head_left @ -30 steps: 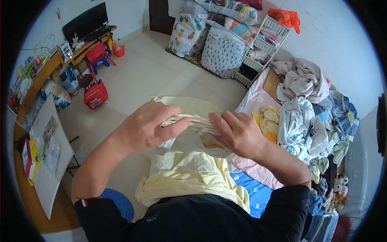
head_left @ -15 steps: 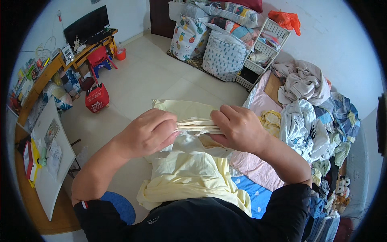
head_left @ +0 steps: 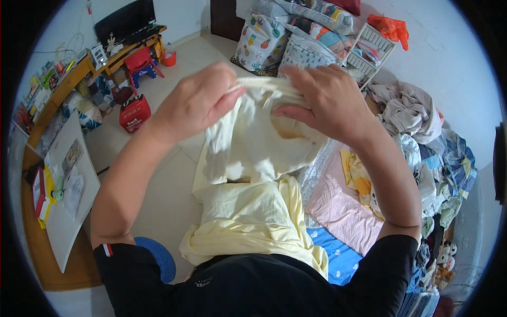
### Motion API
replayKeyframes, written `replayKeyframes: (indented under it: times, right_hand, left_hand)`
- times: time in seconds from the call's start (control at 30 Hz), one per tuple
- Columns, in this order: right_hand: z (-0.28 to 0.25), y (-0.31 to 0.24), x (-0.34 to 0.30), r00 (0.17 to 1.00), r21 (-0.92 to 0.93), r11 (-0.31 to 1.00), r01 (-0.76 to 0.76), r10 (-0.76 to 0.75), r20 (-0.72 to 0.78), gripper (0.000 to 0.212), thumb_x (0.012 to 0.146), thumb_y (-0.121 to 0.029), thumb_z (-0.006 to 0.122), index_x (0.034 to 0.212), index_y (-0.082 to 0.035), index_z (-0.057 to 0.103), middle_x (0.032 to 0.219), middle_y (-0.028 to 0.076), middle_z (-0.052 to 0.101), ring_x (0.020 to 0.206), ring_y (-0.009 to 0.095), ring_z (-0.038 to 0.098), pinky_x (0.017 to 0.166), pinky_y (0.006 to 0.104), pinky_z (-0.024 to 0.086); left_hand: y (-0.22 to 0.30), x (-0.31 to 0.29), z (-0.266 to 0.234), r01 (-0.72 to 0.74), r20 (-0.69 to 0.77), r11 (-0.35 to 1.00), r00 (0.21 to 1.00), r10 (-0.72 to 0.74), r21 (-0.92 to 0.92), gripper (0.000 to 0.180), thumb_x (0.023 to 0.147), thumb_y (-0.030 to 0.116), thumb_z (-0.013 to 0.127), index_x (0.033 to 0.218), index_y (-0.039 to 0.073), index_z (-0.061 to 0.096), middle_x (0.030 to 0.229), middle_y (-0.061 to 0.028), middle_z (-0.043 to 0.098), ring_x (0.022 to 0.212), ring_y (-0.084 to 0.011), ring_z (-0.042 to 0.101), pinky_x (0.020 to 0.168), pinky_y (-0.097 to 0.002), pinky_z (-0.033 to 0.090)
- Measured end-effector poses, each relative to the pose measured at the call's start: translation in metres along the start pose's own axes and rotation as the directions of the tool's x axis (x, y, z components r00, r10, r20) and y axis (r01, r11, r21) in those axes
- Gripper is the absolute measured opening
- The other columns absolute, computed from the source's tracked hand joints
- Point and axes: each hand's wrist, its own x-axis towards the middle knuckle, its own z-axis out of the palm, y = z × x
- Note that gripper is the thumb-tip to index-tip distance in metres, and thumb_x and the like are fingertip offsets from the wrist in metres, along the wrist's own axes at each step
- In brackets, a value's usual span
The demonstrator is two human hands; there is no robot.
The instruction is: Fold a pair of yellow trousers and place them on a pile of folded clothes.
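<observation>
Both of my hands hold up a pale yellow garment [head_left: 253,158] by its top edge, close to the camera. My left hand [head_left: 198,100] grips the left part of that edge. My right hand [head_left: 327,98] pinches the right part, fingers curled over the cloth. The garment hangs down in folds to my lap, where more of it bunches against my black shirt [head_left: 253,288].
A bed on the right carries a pink cloth [head_left: 343,208], a blue sheet [head_left: 343,261] and a heap of mixed clothes [head_left: 422,137]. Patterned bags [head_left: 259,42] and a white wire rack [head_left: 369,50] stand beyond. A red stool [head_left: 138,62], a red box [head_left: 134,112] and a wooden desk [head_left: 63,87] are at left.
My hands have lifted the garment upward and toward the camera. The bunched folds between them have spread, so the cloth now hangs open below my hands.
</observation>
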Motion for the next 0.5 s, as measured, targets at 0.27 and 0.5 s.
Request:
replayKeyframes:
  times: [0.27, 0.5]
  right_hand:
    - [-0.032, 0.03, 0.061, 0.921, 0.16, 0.921, -0.355, 0.315, 0.228, 0.044, 0.084, -0.047, 0.064, 0.093, -0.003, 0.064, 0.076, 0.014, 0.066, 0.072, 0.028, 0.065, 0.069, 0.0405, 0.049]
    - [-0.098, 0.036, 0.083, 0.845, 0.201, 0.823, -0.532, 0.498, 0.195, 0.022, 0.085, -0.025, 0.071, 0.093, -0.005, 0.069, 0.079, 0.004, 0.067, 0.07, 0.013, 0.062, 0.064, 0.0305, 0.049]
  left_hand:
    - [-0.021, 0.018, -0.016, 0.368, -0.143, 0.929, 0.918, -0.37, -0.042, 0.017, 0.088, 0.007, 0.066, 0.099, 0.0, 0.055, 0.092, -0.0058, 0.06, 0.077, -0.0107, 0.055, 0.069, -0.0243, 0.046]
    - [-0.003, -0.156, 0.036, 0.876, 0.164, 0.052, 0.148, -0.975, -0.48, 0.052, 0.097, 0.048, 0.043, 0.101, 0.002, 0.066, 0.089, -0.0042, 0.063, 0.087, -0.0109, 0.054, 0.079, -0.0264, 0.042]
